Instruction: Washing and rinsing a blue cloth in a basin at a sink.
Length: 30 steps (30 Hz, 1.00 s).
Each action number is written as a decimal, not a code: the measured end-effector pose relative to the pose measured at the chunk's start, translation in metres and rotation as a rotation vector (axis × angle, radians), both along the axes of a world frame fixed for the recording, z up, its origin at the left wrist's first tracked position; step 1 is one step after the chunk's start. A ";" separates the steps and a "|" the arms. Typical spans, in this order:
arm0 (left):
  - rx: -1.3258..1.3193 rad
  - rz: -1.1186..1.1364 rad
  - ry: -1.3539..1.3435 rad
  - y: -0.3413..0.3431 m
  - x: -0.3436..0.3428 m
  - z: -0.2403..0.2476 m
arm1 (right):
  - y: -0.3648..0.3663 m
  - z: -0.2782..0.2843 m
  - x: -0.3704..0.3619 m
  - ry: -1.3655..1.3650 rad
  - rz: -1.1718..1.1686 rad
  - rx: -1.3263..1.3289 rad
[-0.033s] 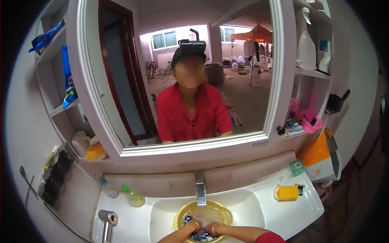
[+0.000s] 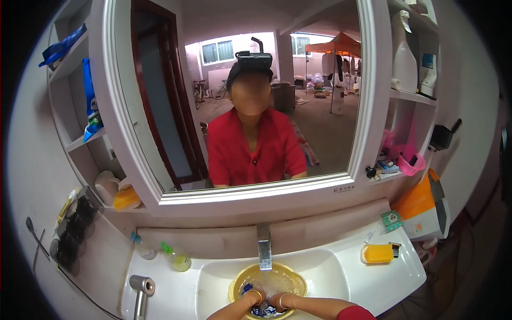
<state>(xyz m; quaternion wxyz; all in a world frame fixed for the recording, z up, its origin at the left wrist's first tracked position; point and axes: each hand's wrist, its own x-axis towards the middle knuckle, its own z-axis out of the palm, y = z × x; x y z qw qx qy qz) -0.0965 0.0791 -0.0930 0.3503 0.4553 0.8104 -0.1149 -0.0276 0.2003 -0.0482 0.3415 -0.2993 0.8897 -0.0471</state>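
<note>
At the bottom centre of the frame, much is cut off: both forearms are seen only from the wrists up, and the lower rim of the yellow basin [image 2: 237, 282] is lost beyond the edge. The left hand [image 2: 250, 298] and the right hand [image 2: 280, 301] are lowered side by side into the basin, nearly touching, each with a bangle at the wrist. A blue and white patterned cloth [image 2: 261, 311] is pressed between and under them; its full shape cannot be made out, and whether the fingers are clenched on it or merely laid on it cannot be told, since the fingertips are hidden in the cloth and water. The basin is set in the white sink [image 2: 330, 266], directly below the metal tap [image 2: 264, 248]. On the bench at lower right a yellow brush [image 2: 378, 253] is seen; at lower left a hair dryer [image 2: 141, 290] and two small bottles [image 2: 178, 260] are placed. Above, a person in a red shirt is reflected in the white-framed mirror [image 2: 368, 106].
</note>
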 end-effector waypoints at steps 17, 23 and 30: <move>0.065 0.001 0.060 -0.004 -0.002 -0.022 | 0.001 -0.006 -0.002 -0.063 -0.041 0.036; 0.152 -0.026 0.114 -0.014 -0.011 -0.069 | -0.003 -0.002 -0.002 -0.010 -0.030 0.002; 0.085 -0.063 0.054 -0.011 -0.007 -0.054 | 0.000 -0.005 -0.001 -0.022 -0.052 0.010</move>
